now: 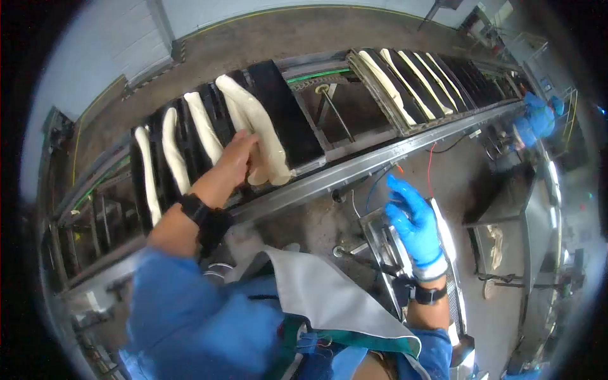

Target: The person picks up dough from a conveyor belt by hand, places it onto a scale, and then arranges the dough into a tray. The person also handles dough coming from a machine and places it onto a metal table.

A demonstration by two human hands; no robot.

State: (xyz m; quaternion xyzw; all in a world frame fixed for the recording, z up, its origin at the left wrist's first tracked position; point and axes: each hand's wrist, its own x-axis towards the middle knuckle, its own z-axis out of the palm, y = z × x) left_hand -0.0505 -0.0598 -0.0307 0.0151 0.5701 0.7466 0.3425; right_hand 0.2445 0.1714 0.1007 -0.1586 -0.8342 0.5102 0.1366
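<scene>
My left hand (239, 158), bare, is at the near end of a thick pale dough strip (256, 123) on a black slotted tray (294, 120). Its fingers are closed round the strip's lower left side, where a fold of dough hangs beside it. Three thinner dough strips lie to the left in the tray's slots, one of them (202, 126) just beyond my left wrist. My right hand (415, 221), in a blue glove, is raised over the floor in front of the metal rail (380, 158). Its fingers are apart and nothing is in them.
A second black tray (465, 76) with several dough strips stands farther right on the conveyor frame. Below my right hand is a metal machine part (386, 244). A person in blue (538, 120) is at the far right, near a steel table (506, 221).
</scene>
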